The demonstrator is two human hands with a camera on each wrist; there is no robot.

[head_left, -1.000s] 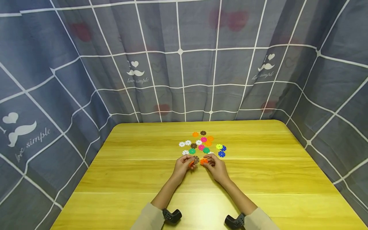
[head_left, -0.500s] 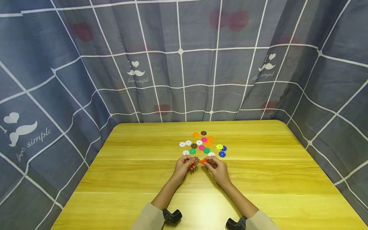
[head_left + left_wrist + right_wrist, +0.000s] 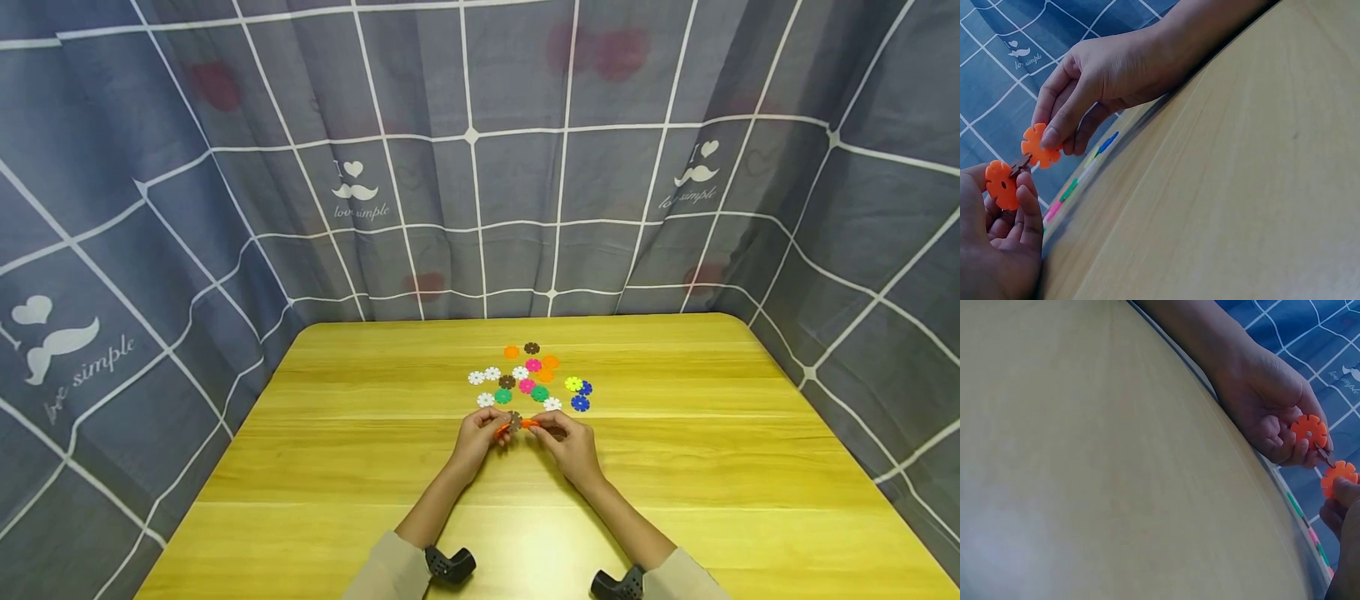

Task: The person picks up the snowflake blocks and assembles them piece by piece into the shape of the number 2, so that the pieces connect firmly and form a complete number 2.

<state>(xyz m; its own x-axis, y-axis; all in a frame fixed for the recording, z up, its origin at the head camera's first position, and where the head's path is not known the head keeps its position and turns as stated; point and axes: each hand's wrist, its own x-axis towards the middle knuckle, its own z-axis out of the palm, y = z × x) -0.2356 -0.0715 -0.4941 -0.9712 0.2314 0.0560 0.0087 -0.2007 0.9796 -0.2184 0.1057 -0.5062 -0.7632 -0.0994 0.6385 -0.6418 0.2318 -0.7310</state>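
Forearms (image 3: 431, 507) converge toward the table's (image 3: 337, 450) far edge
Left hand (image 3: 471, 437) pinches one orange disc (image 3: 996, 180); right hand (image 3: 576, 446) pinches another.

grey-blue curtain (image 3: 517, 179): repeated print "love simple" (image 3: 362, 211) below "i", heart (image 3: 353, 168), moustache (image 3: 355, 192).

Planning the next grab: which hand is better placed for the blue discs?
Probably the right hand: the blue discs lie nearer it, though it pinches an orange disc. The left hand, farther off, holds another orange disc.
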